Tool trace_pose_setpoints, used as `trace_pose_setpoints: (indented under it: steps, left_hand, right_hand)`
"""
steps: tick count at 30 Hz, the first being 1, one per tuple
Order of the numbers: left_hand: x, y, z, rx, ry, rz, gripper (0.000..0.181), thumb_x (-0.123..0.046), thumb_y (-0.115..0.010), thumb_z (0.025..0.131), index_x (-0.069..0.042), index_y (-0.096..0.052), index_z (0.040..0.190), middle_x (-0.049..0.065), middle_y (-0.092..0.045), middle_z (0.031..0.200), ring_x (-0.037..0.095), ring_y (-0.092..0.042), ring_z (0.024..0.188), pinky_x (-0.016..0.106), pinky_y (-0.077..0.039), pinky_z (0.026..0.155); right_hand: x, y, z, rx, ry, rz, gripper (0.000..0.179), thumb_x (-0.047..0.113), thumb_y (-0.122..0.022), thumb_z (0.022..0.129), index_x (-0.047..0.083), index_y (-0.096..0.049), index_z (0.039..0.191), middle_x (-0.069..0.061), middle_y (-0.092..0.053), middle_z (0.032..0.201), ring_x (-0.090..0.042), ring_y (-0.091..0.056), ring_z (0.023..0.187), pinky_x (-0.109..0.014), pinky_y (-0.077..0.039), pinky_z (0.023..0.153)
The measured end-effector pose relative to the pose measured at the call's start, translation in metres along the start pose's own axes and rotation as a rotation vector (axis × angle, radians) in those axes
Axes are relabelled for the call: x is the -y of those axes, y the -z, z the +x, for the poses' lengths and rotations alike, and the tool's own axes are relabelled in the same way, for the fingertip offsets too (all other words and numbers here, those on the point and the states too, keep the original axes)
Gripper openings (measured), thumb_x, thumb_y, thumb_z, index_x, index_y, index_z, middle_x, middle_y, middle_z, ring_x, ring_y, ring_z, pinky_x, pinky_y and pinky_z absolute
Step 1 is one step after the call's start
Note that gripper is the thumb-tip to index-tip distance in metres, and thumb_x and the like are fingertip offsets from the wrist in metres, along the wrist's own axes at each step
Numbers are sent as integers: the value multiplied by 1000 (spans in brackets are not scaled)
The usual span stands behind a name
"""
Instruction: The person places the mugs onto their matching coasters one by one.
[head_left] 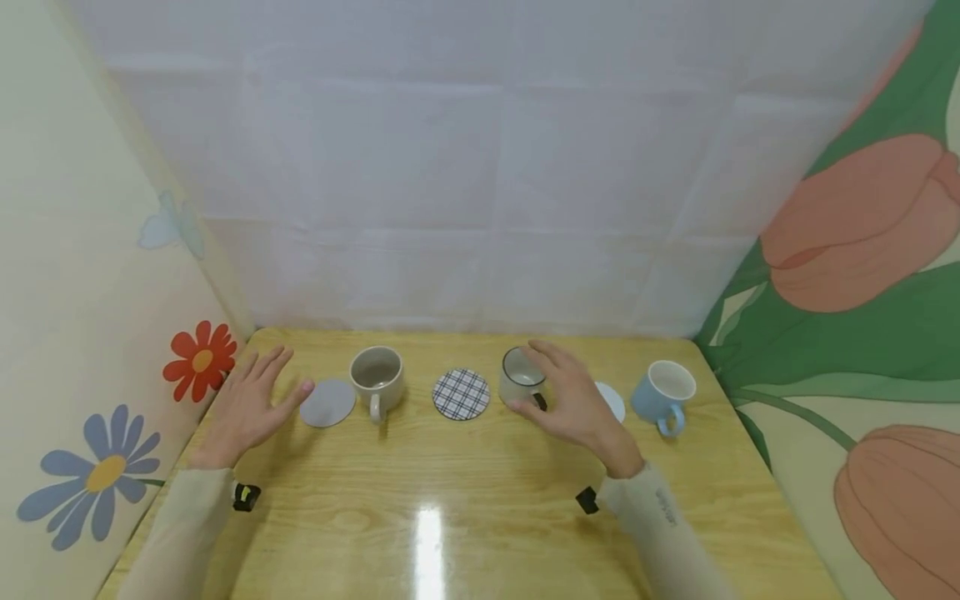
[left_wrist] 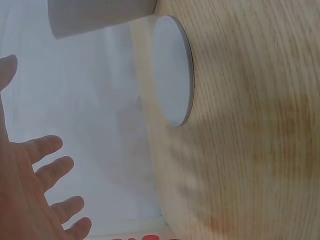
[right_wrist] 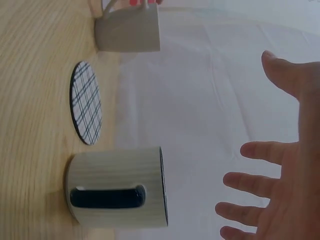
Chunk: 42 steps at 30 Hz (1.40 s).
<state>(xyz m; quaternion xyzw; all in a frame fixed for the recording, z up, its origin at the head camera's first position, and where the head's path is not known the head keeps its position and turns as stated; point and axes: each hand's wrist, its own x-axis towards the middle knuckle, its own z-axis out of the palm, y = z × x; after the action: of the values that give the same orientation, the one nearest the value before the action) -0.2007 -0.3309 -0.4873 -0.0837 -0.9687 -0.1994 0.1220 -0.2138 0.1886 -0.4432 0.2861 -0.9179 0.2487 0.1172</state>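
The right hand (head_left: 576,406) is hovering over the far half of the desk (head_left: 337,500), towards its right edge. Its fingers are standing well apart and almost straight, the thumb is spreading away, and it is holding nothing. Just beside and below this hand, the dark-rimmed mug (head_left: 517,385) is standing upright near the far edge, right of its middle; the right wrist view is showing space between the fingers and the mug (its black handle is facing the near edge).

The left hand (head_left: 247,408) is hanging above the left edge, wide open too and gripping nothing. Near its thumb, the grey coaster (head_left: 327,402) is lying flat close to the far left corner, and the beige mug (head_left: 377,379) is standing just beside that coaster. The plaid coaster (head_left: 461,394) is lying between the two mugs. Towards the far right corner, the blue mug (head_left: 652,398) is standing beside the white coaster (head_left: 613,402), which the right hand is partly hiding.
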Motion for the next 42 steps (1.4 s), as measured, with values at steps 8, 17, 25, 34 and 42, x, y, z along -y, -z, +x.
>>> trace_pose_setpoints:
  steps: [8,17,25,34,42]
  left_hand:
    - [0,-7,-5,5,16,-43,78,-54,-60,105,-6,-40,164,29,-37,168,61,-22,156,85,-21,117]
    - [-1,-14,-12,25,49,-68,79,-54,-61,104,-1,-44,160,30,-39,166,63,-26,153,88,-22,113]
    - [0,-20,-14,26,55,-63,81,-55,-64,102,1,-45,158,30,-40,165,61,-27,153,87,-23,113]
    - [3,-25,-15,24,41,-42,83,-54,-67,100,3,-46,157,31,-42,163,63,-30,150,86,-26,112]
    - [3,-26,-17,33,37,-42,84,-54,-69,99,3,-46,156,31,-43,163,63,-30,150,86,-26,112]
  right_hand:
    - [8,-13,3,-6,61,55,85,58,-74,94,8,-51,158,-16,-50,163,-41,-47,150,-72,-39,119]
    - [17,-29,3,10,82,109,87,64,-70,95,9,-49,159,-16,-50,162,-42,-48,149,-69,-45,116]
    - [26,-36,3,53,14,168,84,59,-72,95,16,-46,162,-11,-45,167,-39,-43,154,-68,-43,119]
    - [35,-44,6,70,-6,201,84,58,-70,95,14,-46,163,-11,-45,168,-39,-41,156,-70,-37,122]
    - [40,-52,9,97,-20,217,83,60,-68,97,15,-45,163,-10,-44,169,-39,-43,154,-72,-39,119]
